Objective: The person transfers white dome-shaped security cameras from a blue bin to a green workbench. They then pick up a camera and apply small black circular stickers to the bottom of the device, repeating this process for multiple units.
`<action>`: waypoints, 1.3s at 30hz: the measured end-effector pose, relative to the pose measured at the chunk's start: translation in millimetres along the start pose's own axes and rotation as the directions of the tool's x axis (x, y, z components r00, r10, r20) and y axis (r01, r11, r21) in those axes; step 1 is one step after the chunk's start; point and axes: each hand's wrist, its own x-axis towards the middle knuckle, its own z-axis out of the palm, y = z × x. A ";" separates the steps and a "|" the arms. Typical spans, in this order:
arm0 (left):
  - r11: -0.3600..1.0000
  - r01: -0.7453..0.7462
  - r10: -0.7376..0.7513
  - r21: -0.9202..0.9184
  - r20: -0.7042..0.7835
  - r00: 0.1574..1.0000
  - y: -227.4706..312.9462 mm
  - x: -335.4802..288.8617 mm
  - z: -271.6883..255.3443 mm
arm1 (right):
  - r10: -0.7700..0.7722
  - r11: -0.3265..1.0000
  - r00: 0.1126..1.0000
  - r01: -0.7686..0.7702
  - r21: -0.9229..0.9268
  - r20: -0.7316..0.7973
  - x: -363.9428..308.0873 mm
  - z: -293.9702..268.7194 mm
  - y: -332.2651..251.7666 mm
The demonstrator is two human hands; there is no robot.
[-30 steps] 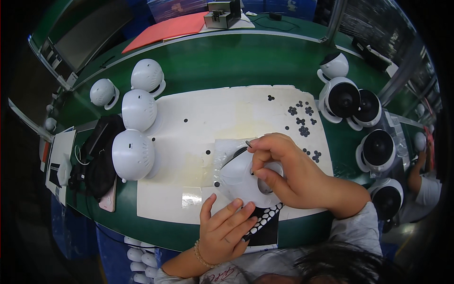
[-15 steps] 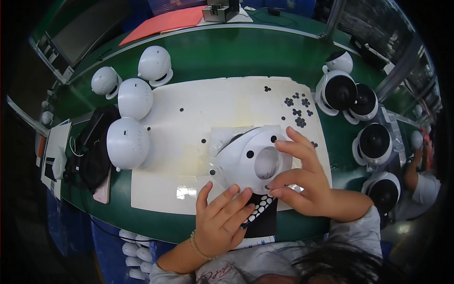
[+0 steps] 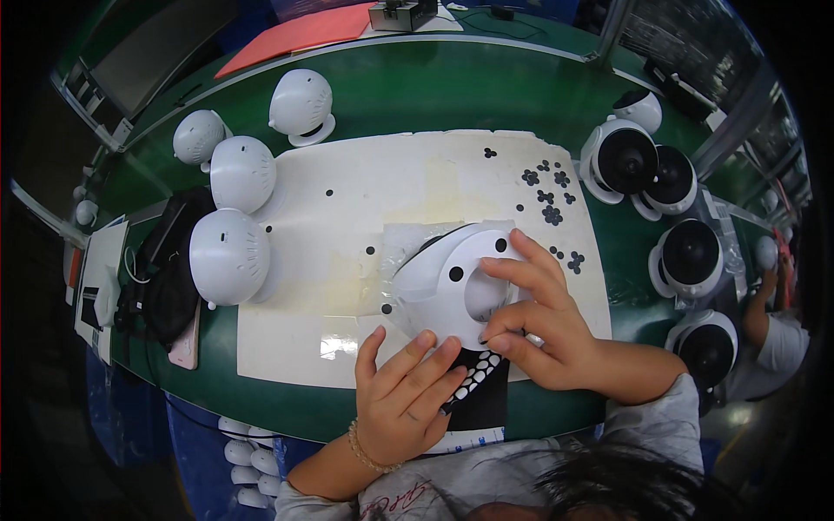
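A white camera-like device (image 3: 426,300) lies tipped on a foam pad, its round base turned up with a large opening in it. Two black round pads (image 3: 456,274) sit on the base rim. At the rim's near edge, my right hand (image 3: 543,334) pinches a small black round pad (image 3: 483,339) between thumb and forefinger, against the base. My left hand (image 3: 404,395) has its fingers stretched out, the tips by the device's near edge. Beside those fingers is a black sheet with white oval spots (image 3: 473,379), partly covered. The left thumb is hidden.
Several white devices (image 3: 230,257) stand at the left of the pale board (image 3: 295,347); several with black fronts (image 3: 691,262) line the right. Black dots and flower-shaped clusters (image 3: 551,214) lie on the board. A black bag (image 3: 169,286) is at far left. Another person (image 3: 773,356) is at right.
The view has shifted slightly. My right thumb and forefinger stay at the base's near rim, while the other fingers have curled in a little. My left hand has hardly moved.
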 end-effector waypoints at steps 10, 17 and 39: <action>1.000 0.025 -0.025 0.008 -0.005 1.000 3.6 2.2 -0.8 | -0.322 0.768 0.936 0.168 -0.618 -0.146 -21.8 4.4 -2.9; 0.998 0.038 -0.036 0.047 -0.032 0.999 6.8 3.2 2.6 | -0.344 0.931 0.935 0.328 -0.157 -0.084 -7.5 15.1 -18.7; 0.998 0.037 -0.036 0.052 -0.019 0.999 6.2 3.2 1.2 | -0.046 0.999 0.998 0.045 -0.007 -0.038 -15.0 -6.8 0.3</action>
